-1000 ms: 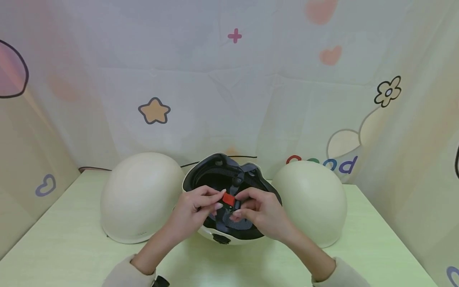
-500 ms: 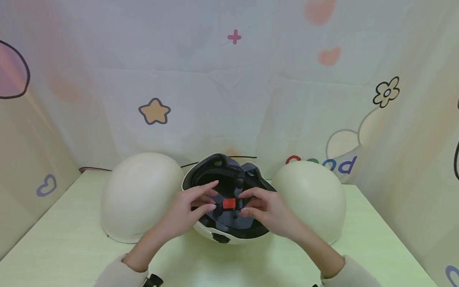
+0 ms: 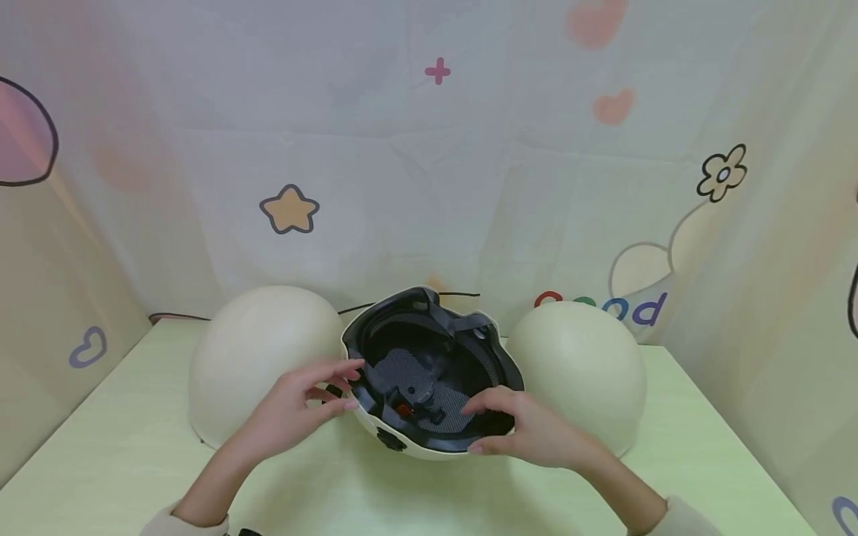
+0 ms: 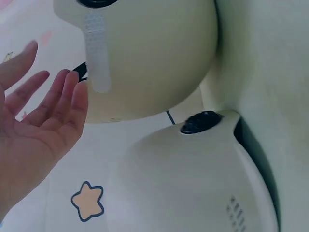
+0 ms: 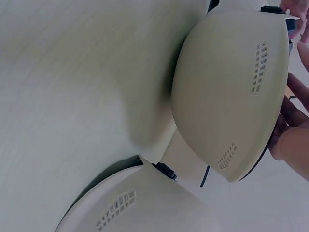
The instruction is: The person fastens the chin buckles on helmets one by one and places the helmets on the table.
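Observation:
A white helmet [image 3: 436, 452] [image 4: 145, 63] [image 5: 222, 87] lies with its black-lined inside facing up, between two others. Its red buckle [image 3: 404, 410] and dark straps rest inside, near the front rim. At its left rim is my left hand [image 3: 288, 413] [image 4: 43, 121], fingers loosely extended, their tips close to the edge; whether they touch is unclear. My right hand [image 3: 529, 432] [image 5: 292, 140] holds the right front rim, fingers inside the shell and thumb outside.
A white helmet [image 3: 258, 357] [image 4: 174, 179] stands dome-up on the left, another [image 3: 579, 372] [image 5: 145, 208] on the right. All rest on a pale green table [image 3: 697, 447]. Behind hangs a patterned cloth [image 3: 362, 179], with a dark cord [image 3: 459, 294] along its foot.
Both hands have let go of the red buckle and moved apart, left hand to the left rim, right hand to the right. Buckle and straps dropped into the helmet, which has turned slightly.

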Tool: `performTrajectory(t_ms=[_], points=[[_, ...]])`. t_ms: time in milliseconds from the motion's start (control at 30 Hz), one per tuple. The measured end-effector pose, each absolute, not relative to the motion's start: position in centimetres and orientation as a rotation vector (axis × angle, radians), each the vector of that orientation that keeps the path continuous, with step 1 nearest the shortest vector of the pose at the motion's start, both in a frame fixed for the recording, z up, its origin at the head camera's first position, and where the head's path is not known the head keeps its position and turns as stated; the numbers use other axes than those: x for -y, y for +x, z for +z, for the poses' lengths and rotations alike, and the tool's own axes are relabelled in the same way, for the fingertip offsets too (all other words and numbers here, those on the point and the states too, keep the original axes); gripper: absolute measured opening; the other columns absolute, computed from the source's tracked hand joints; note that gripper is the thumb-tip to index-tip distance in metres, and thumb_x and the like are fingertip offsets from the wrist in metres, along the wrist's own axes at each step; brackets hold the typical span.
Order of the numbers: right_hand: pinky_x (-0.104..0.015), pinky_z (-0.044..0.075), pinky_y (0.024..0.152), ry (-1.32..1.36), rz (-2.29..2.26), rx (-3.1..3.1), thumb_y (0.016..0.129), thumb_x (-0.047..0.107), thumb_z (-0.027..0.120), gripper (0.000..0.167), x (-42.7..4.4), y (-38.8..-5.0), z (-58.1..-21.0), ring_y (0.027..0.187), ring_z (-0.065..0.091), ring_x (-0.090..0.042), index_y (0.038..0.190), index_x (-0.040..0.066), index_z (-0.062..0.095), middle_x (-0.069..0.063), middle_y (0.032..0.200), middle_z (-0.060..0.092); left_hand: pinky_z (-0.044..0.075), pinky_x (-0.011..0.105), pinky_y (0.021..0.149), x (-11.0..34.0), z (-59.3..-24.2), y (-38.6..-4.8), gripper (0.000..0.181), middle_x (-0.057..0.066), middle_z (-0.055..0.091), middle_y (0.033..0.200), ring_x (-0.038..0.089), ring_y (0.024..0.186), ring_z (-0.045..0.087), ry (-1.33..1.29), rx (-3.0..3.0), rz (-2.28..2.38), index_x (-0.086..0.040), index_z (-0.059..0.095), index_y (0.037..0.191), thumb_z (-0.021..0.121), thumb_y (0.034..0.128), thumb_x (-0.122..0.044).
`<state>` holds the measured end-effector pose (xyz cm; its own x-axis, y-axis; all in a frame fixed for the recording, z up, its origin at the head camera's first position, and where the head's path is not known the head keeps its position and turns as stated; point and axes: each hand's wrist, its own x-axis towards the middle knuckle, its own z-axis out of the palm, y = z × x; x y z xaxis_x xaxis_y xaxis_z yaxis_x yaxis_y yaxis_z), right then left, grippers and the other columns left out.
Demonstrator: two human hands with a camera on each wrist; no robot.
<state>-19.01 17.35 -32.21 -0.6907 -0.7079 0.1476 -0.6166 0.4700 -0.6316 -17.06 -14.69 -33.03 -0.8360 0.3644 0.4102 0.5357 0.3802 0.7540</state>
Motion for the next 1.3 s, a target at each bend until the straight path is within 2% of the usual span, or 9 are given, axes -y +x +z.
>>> performTrajectory(t_ms=[267, 467, 667, 867, 1133, 1300], points=[[-0.035, 0.042, 0.086, -1.251, -0.986, -2.627, 0.077, 0.024, 0.074, 0.035, -16.9, -18.5, -33.0, 0.102, 0.046, -0.015, 0.109, 0.014, 0.063, 0.004, 0.108, 0.060, 0.051, 0.033, 0.076, 14.9, -34.9, -16.8, 0.050, 0.007, 0.054, 0.109, 0.018, 0.092, 0.053, -0.924, 2.528, -1.410, -0.004, 0.055, 0.124, 0.070, 0.0810, -0.026], [-0.040, 0.037, 0.084, -1.244, -0.949, -2.656, 0.077, 0.018, 0.074, 0.033, -16.0, -17.8, -33.3, 0.101, 0.042, -0.013, 0.109, 0.015, 0.063, 0.008, 0.107, 0.059, 0.051, 0.033, 0.076, 15.0, -35.3, -16.8, 0.049, 0.007, 0.053, 0.114, 0.015, 0.093, 0.052, -0.902, 2.503, -1.404, -0.004, 0.056, 0.123, 0.070, 0.0803, -0.024], [-0.035, 0.035, 0.080, -1.426, -0.952, -2.682, 0.074, 0.008, 0.074, 0.033, -14.9, -17.5, -33.9, 0.095, 0.044, -0.010, 0.105, 0.013, 0.064, 0.006, 0.103, 0.060, 0.050, 0.033, 0.077, 15.3, -35.7, -17.1, 0.051, 0.008, 0.051, 0.120, 0.018, 0.097, 0.052, -0.863, 2.484, -1.402, -0.004, 0.055, 0.124, 0.071, 0.0797, -0.022], [-0.031, 0.031, 0.074, -1.568, -0.978, -2.713, 0.074, 0.004, 0.073, 0.034, -14.6, -17.5, -34.3, 0.090, 0.045, -0.009, 0.105, 0.013, 0.064, 0.006, 0.101, 0.060, 0.049, 0.033, 0.082, 15.5, -36.1, -17.5, 0.055, 0.008, 0.047, 0.128, 0.014, 0.098, 0.050, -0.820, 2.484, -1.454, -0.004, 0.053, 0.126, 0.074, 0.0765, -0.018], [-0.028, 0.024, 0.072, -1.574, -0.974, -2.675, 0.079, 0.002, 0.067, 0.037, -14.4, -17.8, -34.0, 0.089, 0.040, -0.009, 0.113, 0.016, 0.060, 0.007, 0.103, 0.059, 0.044, 0.041, 0.089, 15.6, -36.5, -17.7, 0.063, 0.013, 0.031, 0.143, 0.034, 0.115, 0.047, -0.817, 2.467, -1.524, -0.003, 0.045, 0.133, 0.072, 0.0781, -0.018], [-0.028, 0.025, 0.071, -1.601, -0.972, -2.670, 0.079, 0.001, 0.067, 0.038, -14.2, -18.0, -33.9, 0.088, 0.041, -0.008, 0.113, 0.017, 0.060, 0.008, 0.103, 0.059, 0.043, 0.043, 0.090, 15.6, -37.1, -17.8, 0.066, 0.014, 0.026, 0.145, 0.038, 0.117, 0.045, -0.803, 2.434, -1.551, -0.005, 0.043, 0.135, 0.073, 0.0773, -0.016]])
